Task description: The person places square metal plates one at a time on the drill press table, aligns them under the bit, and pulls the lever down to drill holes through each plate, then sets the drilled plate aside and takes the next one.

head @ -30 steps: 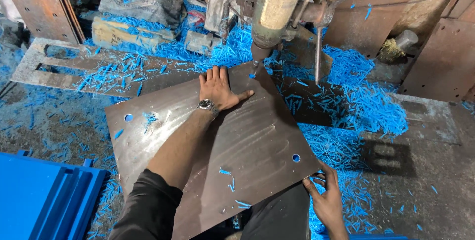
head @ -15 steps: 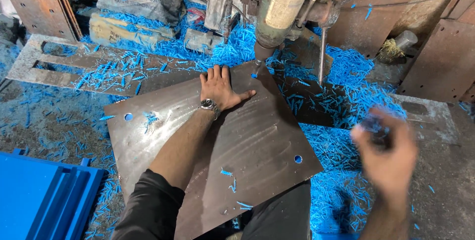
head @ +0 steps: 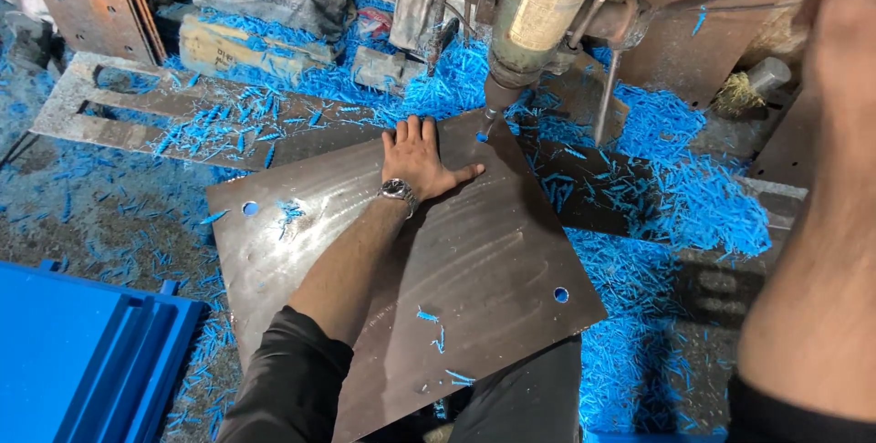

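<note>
Your left hand point(head: 422, 158) lay flat, fingers spread, pressed on the far corner of the dull, scuffed steel plate point(head: 438, 260), a flat square with round holes near its corners. Just beyond your thumb stood the green drill press point(head: 534, 19), its bit at the plate. Curly blue shavings point(head: 693, 197) littered everything around. Your right hand point(head: 844, 32) was raised toward a lever; I cannot tell its grip.

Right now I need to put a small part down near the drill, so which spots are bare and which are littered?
Barest is the steel plate between the left hand and its right-side hole; only a few blue shavings lie near its lower edge. A smaller patch lies between the forearm and the left hole. Around the drill bit and right of the plate, shavings are thick.
</note>
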